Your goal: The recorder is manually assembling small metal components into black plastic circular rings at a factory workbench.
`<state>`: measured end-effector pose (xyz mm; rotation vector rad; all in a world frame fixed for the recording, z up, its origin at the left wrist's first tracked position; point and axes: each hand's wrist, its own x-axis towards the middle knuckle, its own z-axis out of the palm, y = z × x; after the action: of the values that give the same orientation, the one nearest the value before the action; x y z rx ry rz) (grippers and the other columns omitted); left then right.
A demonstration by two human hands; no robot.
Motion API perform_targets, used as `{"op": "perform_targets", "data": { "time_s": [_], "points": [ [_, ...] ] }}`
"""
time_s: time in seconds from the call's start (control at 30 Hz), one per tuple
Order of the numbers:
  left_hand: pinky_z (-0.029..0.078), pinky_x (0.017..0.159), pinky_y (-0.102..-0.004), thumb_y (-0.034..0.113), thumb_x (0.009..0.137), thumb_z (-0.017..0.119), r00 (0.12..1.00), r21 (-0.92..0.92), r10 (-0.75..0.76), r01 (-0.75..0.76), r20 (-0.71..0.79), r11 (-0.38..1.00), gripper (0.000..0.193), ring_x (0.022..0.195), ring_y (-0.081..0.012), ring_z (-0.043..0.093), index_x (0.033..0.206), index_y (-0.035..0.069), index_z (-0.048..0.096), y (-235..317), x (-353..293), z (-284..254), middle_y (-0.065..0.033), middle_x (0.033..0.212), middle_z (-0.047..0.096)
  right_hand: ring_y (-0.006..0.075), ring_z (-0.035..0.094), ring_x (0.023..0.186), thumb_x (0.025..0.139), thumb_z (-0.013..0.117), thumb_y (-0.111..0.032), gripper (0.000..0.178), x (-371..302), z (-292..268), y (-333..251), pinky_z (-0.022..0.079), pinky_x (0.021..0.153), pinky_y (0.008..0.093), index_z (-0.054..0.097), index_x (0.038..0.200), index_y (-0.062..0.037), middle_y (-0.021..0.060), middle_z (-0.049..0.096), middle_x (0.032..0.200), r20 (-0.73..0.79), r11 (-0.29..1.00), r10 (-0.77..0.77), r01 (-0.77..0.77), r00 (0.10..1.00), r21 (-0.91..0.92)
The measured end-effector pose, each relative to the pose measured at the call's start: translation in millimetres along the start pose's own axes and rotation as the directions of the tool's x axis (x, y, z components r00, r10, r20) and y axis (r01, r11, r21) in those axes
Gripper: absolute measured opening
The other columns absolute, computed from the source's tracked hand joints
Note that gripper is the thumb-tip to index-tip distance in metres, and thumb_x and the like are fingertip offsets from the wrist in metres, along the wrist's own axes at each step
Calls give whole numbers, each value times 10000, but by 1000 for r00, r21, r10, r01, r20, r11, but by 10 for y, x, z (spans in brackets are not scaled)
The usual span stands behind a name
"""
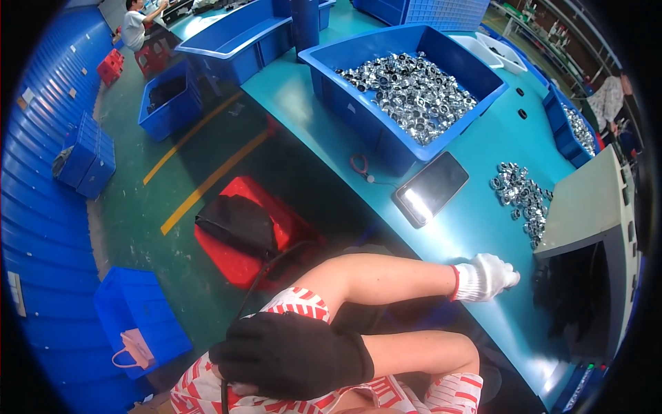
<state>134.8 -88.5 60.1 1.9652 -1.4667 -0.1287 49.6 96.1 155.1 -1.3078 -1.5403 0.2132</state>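
My left hand (485,278), in a white knitted glove with a red cuff, reaches right over the teal tabletop (427,241). Its fingers are curled closed, and whatever they may hold is hidden. My right hand (293,355), in a black glove, crosses my body and rests against my red-and-white left sleeve (303,301). The fingers of that hand are bent. A thin black cable (256,281) passes behind it and shows again below; whether it is gripped I cannot make out. Beyond the left hand lies a loose pile of small shiny metal rings (520,196).
A blue bin (407,148) full of metal parts stands on the table, with a phone (433,188) near it. A cream metal box (586,196) with a dark opening is at right. A red stool (231,259) bears black cloth. Someone sits far left (134,31).
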Motion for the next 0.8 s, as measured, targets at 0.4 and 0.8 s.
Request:
{"op": "perform_targets", "data": {
  "time_s": [0.4,0.8],
  "points": [
    [522,757,-382,145,860,566,993,-56,-82,86,84,995,209,907,-302,642,1065,105,582,92,-19,-147,-114,1015,633,305,529,1143,808,629,-266,338,7,-32,-170,419,934,435,627,1076,-61,136,584,1198,-59,993,-93,97,994,70],
    [514,750,-396,158,851,587,994,-69,-102,104,35,992,174,885,-316,635,1016,103,583,87,-101,-151,-131,983,632,286,554,1075,788,618,-259,284,110,55,-193,444,875,420,625,1012,-83,127,597,1118,-134,974,-228,228,964,-12]
  ]
}}
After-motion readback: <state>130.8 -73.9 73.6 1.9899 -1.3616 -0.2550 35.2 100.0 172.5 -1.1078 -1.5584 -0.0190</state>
